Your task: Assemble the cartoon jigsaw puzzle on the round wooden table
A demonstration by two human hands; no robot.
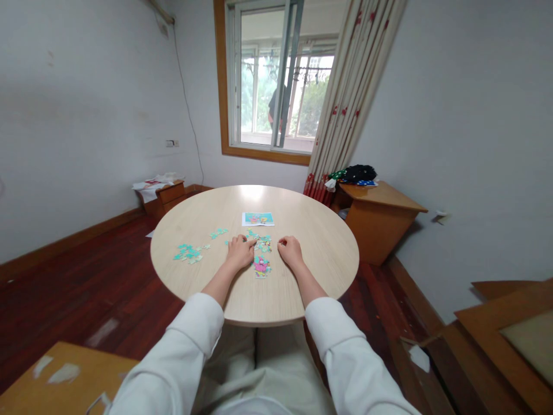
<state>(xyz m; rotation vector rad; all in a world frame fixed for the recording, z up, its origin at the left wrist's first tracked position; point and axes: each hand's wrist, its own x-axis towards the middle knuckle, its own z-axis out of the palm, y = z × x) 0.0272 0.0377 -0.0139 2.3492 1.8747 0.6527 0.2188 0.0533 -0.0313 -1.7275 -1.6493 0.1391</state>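
Left: a pile of turquoise jigsaw pieces (188,252) lies flat on the round table (319,230). Next, the left hand (240,251) is palm-down, index finger extended to the loose central pieces (262,244); its grasp cannot be determined. The joined pink section (261,267) lies near-side of these, between both hands, closer to the left; its long axis appears near-to-far. Right: the right hand (290,251) is curled, fingertips together; whether it holds a piece cannot be determined.

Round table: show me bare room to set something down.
Bare: from the right hand to the right table edge; beyond the printed picture. Crowded: between right and left hand, with jigsaw pieces; farther left, with turquoise pieces.
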